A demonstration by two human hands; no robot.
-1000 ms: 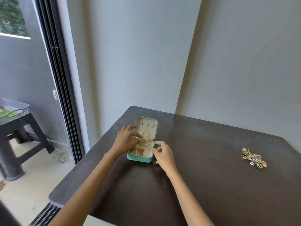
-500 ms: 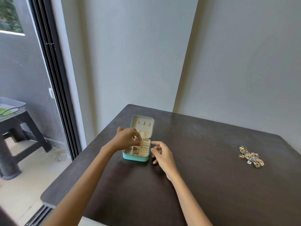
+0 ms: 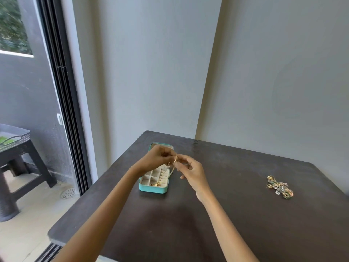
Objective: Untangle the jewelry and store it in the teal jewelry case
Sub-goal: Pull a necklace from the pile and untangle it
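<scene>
The teal jewelry case (image 3: 152,189) lies open on the dark table (image 3: 245,224), its cream compartments showing and its lid mostly hidden behind my hands. A thin gold chain (image 3: 173,167) hangs from my fingers down into the case, where a gold piece (image 3: 156,184) lies in a front compartment. My left hand (image 3: 156,158) pinches the chain's top above the case. My right hand (image 3: 190,170) pinches the same chain just beside it. A tangled heap of gold and silver jewelry (image 3: 279,187) lies far to the right on the table.
The table stands in a corner against grey walls. Its left edge runs along a sliding glass door (image 3: 62,110). Beyond the glass stands a dark stool (image 3: 20,154) with a tray on it.
Both hands have risen from the case and come together above it, lifting a gold chain out of a compartment. The view has shifted slightly.
</scene>
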